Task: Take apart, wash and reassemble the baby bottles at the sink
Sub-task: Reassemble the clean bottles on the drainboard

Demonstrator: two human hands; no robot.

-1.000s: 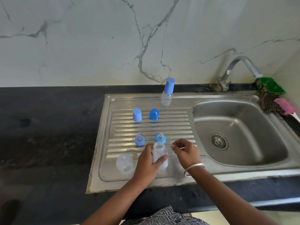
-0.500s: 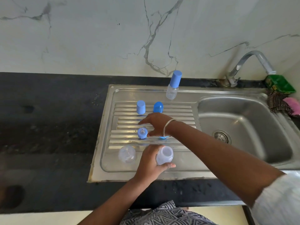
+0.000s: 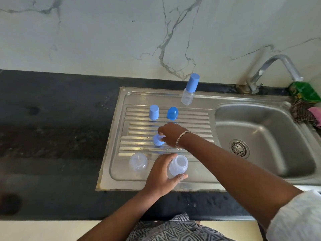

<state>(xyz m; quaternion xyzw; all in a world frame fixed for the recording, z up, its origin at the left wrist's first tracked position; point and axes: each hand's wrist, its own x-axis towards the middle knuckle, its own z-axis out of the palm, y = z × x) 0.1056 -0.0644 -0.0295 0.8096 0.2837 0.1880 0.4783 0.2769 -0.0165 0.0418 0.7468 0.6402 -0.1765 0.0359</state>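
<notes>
I see my left hand (image 3: 160,174) at the lower centre of the frame, fingers and thumb curled around a clear bottle (image 3: 178,165) that stands open-mouthed on the drainboard (image 3: 199,119). My right hand (image 3: 171,135), in the middle of the frame, pinches a blue collar (image 3: 158,140). I judge the bottle to be light, thin plastic, a little springy and probably wet, so slippery; I would hold it low around the body, not by the rim. The collar is small and stiff; its outer edge is the best place to grip. A second bottle (image 3: 138,162) stands just left. Two caps (image 3: 154,112) wait above, and a capped bottle (image 3: 188,92) near the wall.
</notes>
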